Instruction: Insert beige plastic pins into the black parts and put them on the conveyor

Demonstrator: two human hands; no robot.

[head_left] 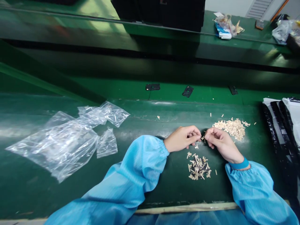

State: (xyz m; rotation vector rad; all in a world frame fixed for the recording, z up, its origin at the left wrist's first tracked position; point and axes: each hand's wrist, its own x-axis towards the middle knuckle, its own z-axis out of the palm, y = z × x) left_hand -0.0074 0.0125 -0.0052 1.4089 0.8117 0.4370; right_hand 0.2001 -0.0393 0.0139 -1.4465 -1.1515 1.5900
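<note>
My left hand and my right hand face each other over the green table, fingertips pinched close together. Between them shows a small tan and dark piece; it touches the right fingertips and reaches toward the left ones. What the left pinch holds is too small to make out. Just below the left fingers lies a small pale piece. Nearer to me is a loose pile of mixed tan and black pieces. Behind my right hand sits a larger heap of plain tan pieces.
Crumpled clear plastic bags spread over the left side of the green table. Black and white packages stand at the right edge. Flat black parts lie along the back, below a raised shelf with more bagged items.
</note>
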